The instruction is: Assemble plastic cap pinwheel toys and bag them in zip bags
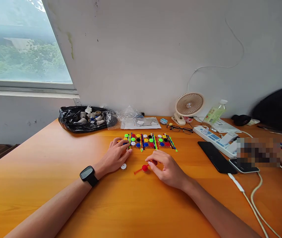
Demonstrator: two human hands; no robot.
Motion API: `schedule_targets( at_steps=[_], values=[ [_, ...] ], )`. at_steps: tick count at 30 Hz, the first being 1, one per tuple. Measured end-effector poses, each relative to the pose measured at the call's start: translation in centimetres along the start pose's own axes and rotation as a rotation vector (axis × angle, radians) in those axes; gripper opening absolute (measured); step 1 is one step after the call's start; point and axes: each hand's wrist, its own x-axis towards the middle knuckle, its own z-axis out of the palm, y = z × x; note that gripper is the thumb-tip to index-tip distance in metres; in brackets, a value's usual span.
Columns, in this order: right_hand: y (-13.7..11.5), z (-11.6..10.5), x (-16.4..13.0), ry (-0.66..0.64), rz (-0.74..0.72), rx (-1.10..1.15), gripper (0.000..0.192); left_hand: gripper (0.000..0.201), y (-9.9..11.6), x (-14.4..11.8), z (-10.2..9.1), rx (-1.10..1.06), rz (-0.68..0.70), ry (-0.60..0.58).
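A grid of small coloured round caps (148, 140) divided by coloured sticks lies on the orange table (44, 172). My left hand (116, 155), with a black watch on its wrist, rests at the grid's left end, fingers touching the nearest caps. A white cap (123, 166) lies just below this hand. My right hand (167, 168) sits below the grid, fingertips pinching a red piece (153, 162). A red cap on a red stick (143, 168) lies just left of those fingers.
A black bag of small rolls (86, 119) and clear plastic bags (133, 119) sit at the back. To the right are a small fan (189, 105), glasses (180, 129), a bottle (216, 112), a power strip (215, 137), two phones (216, 156) and cables (255, 205).
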Motion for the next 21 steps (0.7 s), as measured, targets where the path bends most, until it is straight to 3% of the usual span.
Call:
schedule_targets(
  at_steps=[15, 21],
  values=[
    [-0.07, -0.09, 0.01, -0.007, -0.006, -0.028, 0.013, 0.032, 0.12, -0.06, -0.32, 0.002, -0.018, 0.051],
    [-0.17, -0.14, -0.01, -0.014, -0.013, -0.051, 0.014, 0.036, 0.00, -0.25, -0.03, 0.038, -0.021, -0.004]
  ],
)
